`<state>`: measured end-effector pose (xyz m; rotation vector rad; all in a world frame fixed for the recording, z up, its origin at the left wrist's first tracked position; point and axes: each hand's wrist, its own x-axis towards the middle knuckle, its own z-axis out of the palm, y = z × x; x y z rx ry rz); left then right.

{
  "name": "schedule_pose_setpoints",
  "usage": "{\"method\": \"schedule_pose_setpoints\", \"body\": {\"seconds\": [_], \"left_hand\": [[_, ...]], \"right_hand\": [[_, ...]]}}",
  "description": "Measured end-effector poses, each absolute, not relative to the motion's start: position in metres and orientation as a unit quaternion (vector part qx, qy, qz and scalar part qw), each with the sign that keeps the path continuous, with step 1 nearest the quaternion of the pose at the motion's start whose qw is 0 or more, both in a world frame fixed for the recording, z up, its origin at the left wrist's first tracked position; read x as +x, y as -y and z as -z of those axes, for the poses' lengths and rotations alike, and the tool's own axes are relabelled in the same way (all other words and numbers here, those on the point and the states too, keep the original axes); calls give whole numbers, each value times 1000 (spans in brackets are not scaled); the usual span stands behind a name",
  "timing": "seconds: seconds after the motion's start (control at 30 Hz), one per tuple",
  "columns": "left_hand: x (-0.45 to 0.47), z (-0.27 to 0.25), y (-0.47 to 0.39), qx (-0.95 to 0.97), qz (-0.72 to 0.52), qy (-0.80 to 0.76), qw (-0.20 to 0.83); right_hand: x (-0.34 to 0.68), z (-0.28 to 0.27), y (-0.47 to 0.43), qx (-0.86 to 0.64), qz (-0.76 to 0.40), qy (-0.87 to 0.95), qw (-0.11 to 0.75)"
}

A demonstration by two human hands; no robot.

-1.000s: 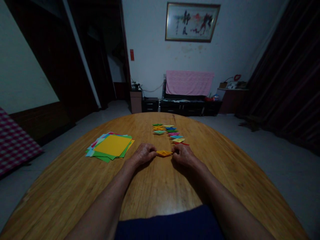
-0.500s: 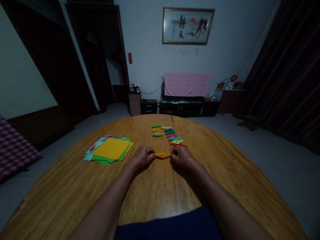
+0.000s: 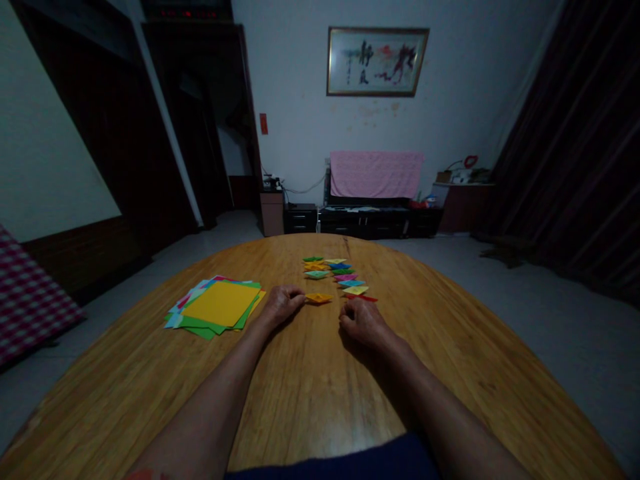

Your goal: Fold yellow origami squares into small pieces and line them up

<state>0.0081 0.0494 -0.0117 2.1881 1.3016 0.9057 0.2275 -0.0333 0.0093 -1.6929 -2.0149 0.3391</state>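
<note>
An orange folded paper boat [image 3: 319, 299] is pinched at its left tip by my left hand [image 3: 284, 303], low over the table. My right hand [image 3: 364, 321] is apart from that boat, its fingers curled together near the table; nothing shows in them. Just beyond the right hand lies a red paper boat [image 3: 367, 299], partly hidden by the knuckles. Farther back, several more boats lie in two columns, among them a yellow boat [image 3: 355, 291], a light blue boat [image 3: 351, 284] and a pale green boat [image 3: 317, 275].
A loose stack of square coloured paper [image 3: 220, 304], yellow on top, lies left of my left hand. The round wooden table [image 3: 300, 380] fills the foreground. Beyond it stands a low black cabinet [image 3: 380, 225] with a screen under a pink towel [image 3: 376, 175].
My right hand has let go of the orange boat's right tip. My left hand has carried the boat slightly left and away from me. The view has tilted up a little.
</note>
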Motion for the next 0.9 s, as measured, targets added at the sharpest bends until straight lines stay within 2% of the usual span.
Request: {"method": "schedule_pose_setpoints", "body": {"seconds": [0.17, 0.37, 0.67, 0.9], "left_hand": [[20, 15, -78, 797, -340, -459, 196], [22, 24, -105, 796, -357, -451, 190], [21, 29, -115, 800, -366, -436, 191], [22, 26, -118, 794, -364, -438, 213]], "right_hand": [[224, -6, 32, -606, -83, 757, 229], [212, 3, 28, -564, -42, 784, 256], [192, -10, 20, -577, 21, 805, 134], [186, -9, 0, -582, 18, 803, 125]]}}
